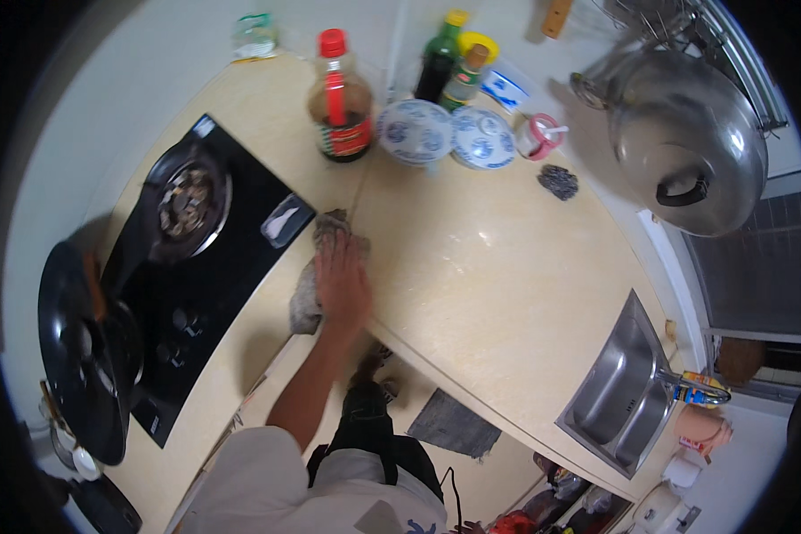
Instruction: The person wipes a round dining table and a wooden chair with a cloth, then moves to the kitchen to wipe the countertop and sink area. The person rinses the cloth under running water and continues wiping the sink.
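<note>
My left hand [342, 280] lies palm down on a crumpled grey-brown cloth [305, 304], pressing it to the cream countertop [467, 267] between the black gas stove [240, 233] and the counter's inner corner. Its fingers point away from me and lie close together. Part of the cloth is hidden under the hand. What looks like the fingertips of my right hand [468, 527] shows at the bottom rim, low beside my shirt; its grip is not visible. Beyond the cloth stand a red-capped sauce bottle [340, 113] and two blue-and-white lidded bowls [415, 132] [484, 138].
A pan [157, 233] and a large black wok lid [73, 360] are on the stove side. Green glass bottle [440, 60], pink-handled jar [539, 137] and dark scouring pad [558, 182] stand along the back. A steel wok [687, 147] hangs right, above the steel sink [614, 394].
</note>
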A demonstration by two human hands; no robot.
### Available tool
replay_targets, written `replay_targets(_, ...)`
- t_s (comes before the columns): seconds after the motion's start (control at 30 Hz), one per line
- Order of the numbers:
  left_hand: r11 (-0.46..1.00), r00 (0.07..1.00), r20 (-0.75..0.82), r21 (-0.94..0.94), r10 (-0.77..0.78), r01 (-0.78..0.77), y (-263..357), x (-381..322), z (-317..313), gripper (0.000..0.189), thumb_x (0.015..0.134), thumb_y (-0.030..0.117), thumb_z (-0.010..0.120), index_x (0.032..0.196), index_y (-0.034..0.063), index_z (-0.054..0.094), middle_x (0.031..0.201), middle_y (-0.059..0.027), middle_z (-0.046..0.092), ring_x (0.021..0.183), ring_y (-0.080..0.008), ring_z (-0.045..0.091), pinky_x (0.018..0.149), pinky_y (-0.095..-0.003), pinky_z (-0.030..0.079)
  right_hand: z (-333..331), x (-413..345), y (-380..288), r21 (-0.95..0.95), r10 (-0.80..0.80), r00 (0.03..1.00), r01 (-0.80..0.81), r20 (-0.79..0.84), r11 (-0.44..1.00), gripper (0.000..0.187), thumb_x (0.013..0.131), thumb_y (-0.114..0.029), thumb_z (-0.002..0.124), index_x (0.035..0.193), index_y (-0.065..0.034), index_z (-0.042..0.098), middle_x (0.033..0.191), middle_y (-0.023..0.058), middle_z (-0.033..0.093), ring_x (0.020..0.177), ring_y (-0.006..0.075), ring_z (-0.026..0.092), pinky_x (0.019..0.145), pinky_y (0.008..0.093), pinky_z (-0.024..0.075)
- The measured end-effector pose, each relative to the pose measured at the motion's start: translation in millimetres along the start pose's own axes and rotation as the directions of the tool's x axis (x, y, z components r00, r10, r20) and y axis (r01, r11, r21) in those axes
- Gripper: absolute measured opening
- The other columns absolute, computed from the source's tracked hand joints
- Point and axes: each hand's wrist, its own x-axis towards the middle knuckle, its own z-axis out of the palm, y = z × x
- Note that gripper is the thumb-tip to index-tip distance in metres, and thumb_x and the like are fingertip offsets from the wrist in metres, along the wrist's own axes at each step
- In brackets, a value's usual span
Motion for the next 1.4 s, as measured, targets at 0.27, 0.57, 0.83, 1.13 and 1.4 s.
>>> replay_targets(0.27, 0.857, 0.802, 0.364, -0.400, 0.474, -0.324, 28, 28, -7, 0.056, 0.089, 0.020, 0.054, 0.139, -0.0026, 0.043, 0.150, -0.0215, 0.034, 0.140, -0.0438, 0.026, 0.115, -0.0554, 0.018, 22, -14, 0, 0.032, 0.047, 0.996, -0.045, -0.078, 0.998, 0.065, 0.100, -0.052, 0.034, 0.121, 0.0069, 0.050, 0.095, 0.0249, 0.067, 0.069, 0.0336, 0.070, 0.059, 0.0402, 0.0578)
replay_targets(0.57, 0.699, 0.494, 0.577, -0.201, 0.650, -0.686, 34, 60, -13, 0.069, 0.087, 0.037, 0.061, 0.143, 0.0028, 0.040, 0.152, -0.0207, 0.030, 0.142, -0.0421, 0.024, 0.112, -0.0618, 0.017, 29, -46, 3, 0.194, 0.181, 0.970, -0.148, -0.164, 0.970, 0.063, 0.099, -0.053, 0.037, 0.121, 0.0048, 0.052, 0.092, 0.0229, 0.067, 0.067, 0.0322, 0.068, 0.056, 0.0410, 0.0558)
replay_targets(0.83, 0.762, 0.580, 0.539, -0.200, 0.611, -0.616, 111, -21, 30, 0.072, 0.089, 0.040, 0.056, 0.145, 0.0006, 0.034, 0.153, -0.0282, 0.022, 0.139, -0.0534, 0.019, 0.111, -0.0653, 0.016, 27, -21, 35, 0.222, 0.177, 0.983, -0.164, -0.040, 0.961, 0.063, 0.100, -0.053, 0.036, 0.120, 0.0046, 0.053, 0.092, 0.0206, 0.069, 0.066, 0.0249, 0.068, 0.057, 0.0322, 0.0544)
replay_targets(1.13, 0.828, 0.610, 0.565, -0.309, 0.556, -0.468, 317, -179, 80, 0.067, 0.083, 0.023, 0.060, 0.142, -0.0002, 0.036, 0.151, -0.0276, 0.025, 0.140, -0.0510, 0.019, 0.109, -0.0660, 0.018, -34, 6, 110, 0.524, 0.038, 0.997, -0.069, 0.070, 0.849, 0.066, 0.096, -0.053, 0.047, 0.127, 0.0056, 0.046, 0.108, 0.0304, 0.061, 0.086, 0.0444, 0.066, 0.072, 0.0536, 0.0574)
replay_targets(1.4, 0.675, 0.709, 0.366, -0.708, 0.603, -0.208, 467, -281, 158, 0.040, 0.077, 0.001, 0.058, 0.116, 0.0039, 0.058, 0.126, -0.0178, 0.054, 0.120, -0.0389, 0.048, 0.105, -0.0495, 0.036, -66, -2, 133, 0.593, 0.269, 0.963, -0.207, -0.018, 0.779, 0.063, 0.099, -0.049, 0.042, 0.128, 0.0067, 0.046, 0.111, 0.0316, 0.060, 0.090, 0.0448, 0.065, 0.075, 0.0536, 0.0574)
